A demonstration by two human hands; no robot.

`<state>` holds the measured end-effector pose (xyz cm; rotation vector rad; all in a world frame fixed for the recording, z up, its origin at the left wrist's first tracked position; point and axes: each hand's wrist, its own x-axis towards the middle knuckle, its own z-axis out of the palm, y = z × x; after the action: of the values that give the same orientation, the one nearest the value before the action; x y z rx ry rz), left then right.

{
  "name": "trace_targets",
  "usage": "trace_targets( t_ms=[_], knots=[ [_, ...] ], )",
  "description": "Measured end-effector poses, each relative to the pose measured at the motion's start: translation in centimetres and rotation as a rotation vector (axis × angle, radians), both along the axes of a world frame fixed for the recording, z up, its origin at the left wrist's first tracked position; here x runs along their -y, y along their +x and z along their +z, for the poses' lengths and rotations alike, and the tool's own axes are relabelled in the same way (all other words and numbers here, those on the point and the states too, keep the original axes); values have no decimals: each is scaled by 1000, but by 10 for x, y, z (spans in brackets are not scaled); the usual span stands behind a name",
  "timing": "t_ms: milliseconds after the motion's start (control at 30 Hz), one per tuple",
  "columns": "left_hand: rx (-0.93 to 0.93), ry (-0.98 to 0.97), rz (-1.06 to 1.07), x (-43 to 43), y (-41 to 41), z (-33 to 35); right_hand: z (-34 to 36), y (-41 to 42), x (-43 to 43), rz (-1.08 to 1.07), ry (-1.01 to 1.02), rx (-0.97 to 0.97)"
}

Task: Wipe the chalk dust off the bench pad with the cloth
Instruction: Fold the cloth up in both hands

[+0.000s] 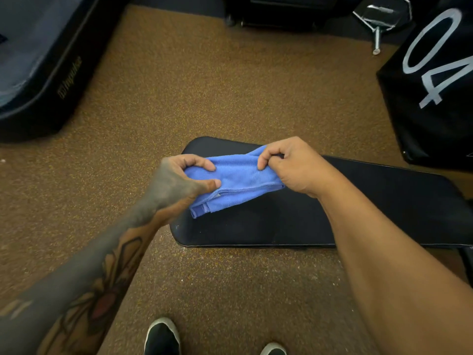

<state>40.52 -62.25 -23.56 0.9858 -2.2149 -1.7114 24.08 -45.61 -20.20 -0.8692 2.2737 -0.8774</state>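
Note:
A blue cloth is stretched between both hands just above the left end of the black bench pad. My left hand pinches its left end with thumb and fingers. My right hand grips its right end in a closed fist. A folded corner of the cloth hangs down toward the pad below my left hand. The pad's surface looks dark and smooth, with a faint pale speck near its left edge; no clear chalk dust shows.
Brown speckled rubber floor surrounds the bench. A dark padded mat lies at the upper left. A black box marked "04" stands at the upper right. My two shoes are at the bottom edge.

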Motion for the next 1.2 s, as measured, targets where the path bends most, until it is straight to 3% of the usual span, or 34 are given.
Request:
trace_targets(
  t_ms=[133,300,667,900,1200],
  knots=[
    [24,35,-81,5,-12,17,8,-4,-16,-57,-36,22],
    [46,-34,-176,12,-33,41,12,-2,-33,-128,-55,-44],
    [49,-221,-470,-4,-93,101,72,8,-84,-465,-162,65],
    [-31,-256,-793,-49,-151,179,144,25,-140,-727,-214,26],
    [-117,-248,-1023,-147,-207,253,212,34,-222,-1018,-346,-72]
  ],
)
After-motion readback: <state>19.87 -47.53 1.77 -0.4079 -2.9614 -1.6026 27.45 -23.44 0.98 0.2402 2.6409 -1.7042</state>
